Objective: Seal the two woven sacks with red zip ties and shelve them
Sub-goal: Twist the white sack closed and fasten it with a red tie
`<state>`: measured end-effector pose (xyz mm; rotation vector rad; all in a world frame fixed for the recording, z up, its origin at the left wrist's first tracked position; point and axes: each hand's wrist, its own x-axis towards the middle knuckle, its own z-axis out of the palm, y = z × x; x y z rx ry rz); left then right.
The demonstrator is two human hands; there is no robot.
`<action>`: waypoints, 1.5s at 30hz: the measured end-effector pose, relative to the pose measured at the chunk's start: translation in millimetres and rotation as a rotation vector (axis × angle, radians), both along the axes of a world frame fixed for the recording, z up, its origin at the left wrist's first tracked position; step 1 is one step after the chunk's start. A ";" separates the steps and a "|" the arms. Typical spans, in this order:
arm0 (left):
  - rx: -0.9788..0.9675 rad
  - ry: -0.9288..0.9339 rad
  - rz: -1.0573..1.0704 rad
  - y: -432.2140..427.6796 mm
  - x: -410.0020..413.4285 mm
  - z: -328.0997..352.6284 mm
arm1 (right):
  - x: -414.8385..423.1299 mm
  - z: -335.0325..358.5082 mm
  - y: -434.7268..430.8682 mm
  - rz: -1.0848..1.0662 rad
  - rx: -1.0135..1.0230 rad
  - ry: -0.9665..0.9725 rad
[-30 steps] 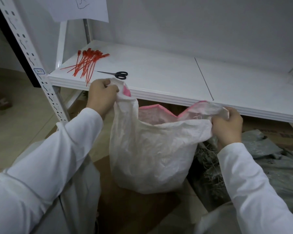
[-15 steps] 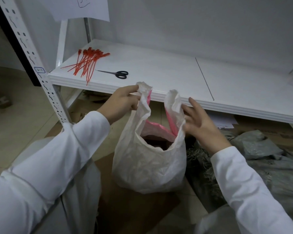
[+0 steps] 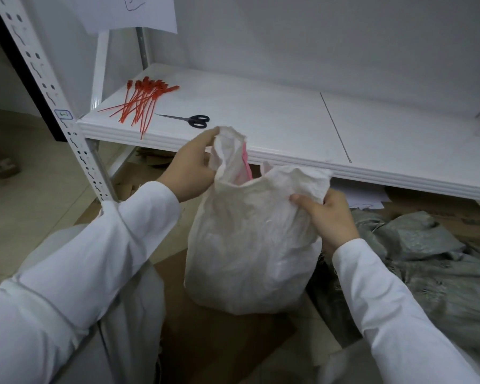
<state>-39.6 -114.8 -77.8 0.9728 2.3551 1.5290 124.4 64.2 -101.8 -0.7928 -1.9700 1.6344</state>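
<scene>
- Progress was slight: as far as I could judge, nothing had been sealed or shelved.
- My left hand (image 3: 190, 167) gripped the left part of the mouth of the white sack (image 3: 250, 245). Fingers and thumb were curled round a bunched neck of fabric, held up about level with the front edge of the shelf (image 3: 261, 112).
- My right hand (image 3: 327, 217) pinched the right side of the rim, thumb on the near face and fingers tucked behind. It sat lower than the left.
- The white sack stood on cardboard (image 3: 219, 342) on the floor, in front of and below the shelf, between my two arms. Its body bulged as if filled.
- Its mouth was only half gathered. A gap lay between my hands, and a pink liner (image 3: 244, 164) showed inside it. No tie was on it.
- The red zip ties (image 3: 142, 103) lay in a loose bundle at the left end of the shelf, well apart from the sack, with none in either hand. Scissors (image 3: 194, 120) lay just beside them.
- A heap of grey woven material (image 3: 427, 259) lay on the floor at my right, close against the white sack. I could not tell whether it was the second sack, and I saw no tie on it.
- By my judgement almost everything was left to do. I had to draw the mouth into one neck, free a hand for a tie and cinch it, then do the same for the other sack and lift both onto the shelf.
</scene>
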 end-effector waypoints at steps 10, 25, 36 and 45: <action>-0.343 -0.190 -0.396 13.3 25.0 -20.9 | -2.5 4.0 -7.6 0.022 -0.252 0.150; -0.430 -0.118 -0.004 42.8 30.6 -39.5 | -13.3 0.5 -17.3 0.133 -0.006 0.074; -0.386 -0.192 -0.174 52.5 24.2 -65.5 | -13.3 -7.0 17.1 0.246 -0.173 -0.200; -0.378 -0.040 -0.259 46.4 24.0 -77.8 | -18.4 -13.2 1.6 0.278 0.412 -0.451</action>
